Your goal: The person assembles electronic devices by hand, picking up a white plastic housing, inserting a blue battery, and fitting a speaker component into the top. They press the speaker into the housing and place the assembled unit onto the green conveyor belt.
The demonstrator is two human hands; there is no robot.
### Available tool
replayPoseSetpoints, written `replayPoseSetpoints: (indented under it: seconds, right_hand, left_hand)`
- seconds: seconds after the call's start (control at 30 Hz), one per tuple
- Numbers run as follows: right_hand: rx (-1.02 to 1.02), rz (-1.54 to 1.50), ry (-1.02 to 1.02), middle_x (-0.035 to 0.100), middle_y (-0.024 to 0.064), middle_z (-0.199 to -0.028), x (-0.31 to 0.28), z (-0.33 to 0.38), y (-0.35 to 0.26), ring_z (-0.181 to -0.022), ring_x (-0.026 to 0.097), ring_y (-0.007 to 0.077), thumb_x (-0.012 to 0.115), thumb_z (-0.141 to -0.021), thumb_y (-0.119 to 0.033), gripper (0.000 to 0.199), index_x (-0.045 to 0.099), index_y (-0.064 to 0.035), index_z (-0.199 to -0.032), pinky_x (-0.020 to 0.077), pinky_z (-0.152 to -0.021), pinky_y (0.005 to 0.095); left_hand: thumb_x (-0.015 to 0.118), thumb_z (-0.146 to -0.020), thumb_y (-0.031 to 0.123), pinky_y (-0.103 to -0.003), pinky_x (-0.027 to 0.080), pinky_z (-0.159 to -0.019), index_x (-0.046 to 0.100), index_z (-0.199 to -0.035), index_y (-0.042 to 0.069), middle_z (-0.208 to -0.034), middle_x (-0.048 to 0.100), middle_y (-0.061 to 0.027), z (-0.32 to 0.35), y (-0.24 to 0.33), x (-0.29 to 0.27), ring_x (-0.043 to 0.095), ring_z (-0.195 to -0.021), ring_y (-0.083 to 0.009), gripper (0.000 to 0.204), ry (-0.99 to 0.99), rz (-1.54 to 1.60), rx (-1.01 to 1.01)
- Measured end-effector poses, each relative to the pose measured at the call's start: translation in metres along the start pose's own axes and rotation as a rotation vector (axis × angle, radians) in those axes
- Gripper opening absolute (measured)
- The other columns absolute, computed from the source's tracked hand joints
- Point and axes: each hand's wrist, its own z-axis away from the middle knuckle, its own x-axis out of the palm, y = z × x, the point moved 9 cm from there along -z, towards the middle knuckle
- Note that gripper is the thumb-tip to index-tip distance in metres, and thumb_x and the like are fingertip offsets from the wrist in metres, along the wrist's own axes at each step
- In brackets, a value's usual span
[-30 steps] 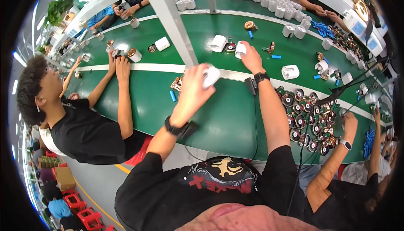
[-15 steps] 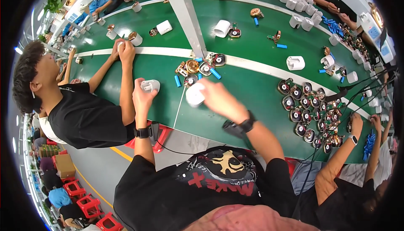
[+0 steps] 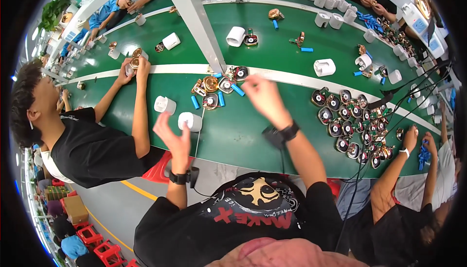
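Observation:
My left hand (image 3: 173, 139) is open, thumb and fingers apart, just in front of two white plastic housings. The nearer white housing (image 3: 193, 122) stands beside its thumb, and the other white housing (image 3: 164, 105) is just beyond the fingertips. No grip on either one shows. My right hand (image 3: 265, 97) hovers above the green table with loosely bent fingers and nothing visible in them. Nearest to it are a blue cylindrical battery (image 3: 238, 90) and a black speaker unit (image 3: 240, 74). Around these lie a gold-coloured round part (image 3: 210, 84) and another speaker unit (image 3: 210, 101).
A grey metal post (image 3: 197, 28) rises behind the small parts cluster. Many speaker units (image 3: 344, 112) crowd the table at right, with black cables (image 3: 389, 135) hanging across them. A co-worker (image 3: 73, 135) sits at left holding a gold-topped part. Another person's hand (image 3: 411, 138) works at far right.
Both white housings now stand on the table, released from my hands. My right hand has moved right and farther away, toward the battery cluster. The left co-worker's part has turned, showing its gold face.

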Motion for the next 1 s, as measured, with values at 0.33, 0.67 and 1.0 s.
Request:
replayPoseSetpoints:
  seconds: [0.33,0.67,1.0]
  right_hand:
    - [-0.071,0.631,0.605,0.067,0.0248,-0.102,-0.124,-0.121,0.109,-0.09,0.068,0.0413,0.059,-0.088,-0.009,0.04,0.049,0.0054,-0.123,0.0558,-0.08,0.049]
    - [0.304,0.754,0.388,0.067,0.0228,-0.095,-0.115,-0.133,0.135,-0.078,0.068,0.0381,0.065,-0.085,-0.009,0.037,0.045,0.0059,-0.112,0.0565,-0.067,0.0445]
    - [0.74,-2.083,-0.044,0.063,0.0101,-0.097,0.012,-0.01,0.087,-0.074,0.052,0.0133,0.057,-0.092,-0.007,0.02,0.055,0.003,-0.109,0.0389,-0.057,0.0224]
  left_hand:
    - [0.079,-0.069,0.016,-0.053,0.027,-0.105,0.047,-0.131,0.006,-0.143,0.034,-0.0217,0.031,0.052,0.038,0.03,-0.128,-0.042,0.071,-0.091,-0.074,0.044]
    - [0.081,-0.067,0.006,-0.049,0.036,-0.103,0.045,-0.13,0.004,-0.14,0.037,-0.0218,0.018,0.027,0.049,0.04,-0.124,-0.0409,0.073,-0.188,0.091,-0.106]
    - [0.083,-0.064,0.003,-0.037,0.042,-0.103,0.049,-0.126,0.001,-0.127,0.052,-0.013,-0.002,0.089,0.076,0.053,-0.118,-0.0251,0.071,-0.294,0.657,-0.183]
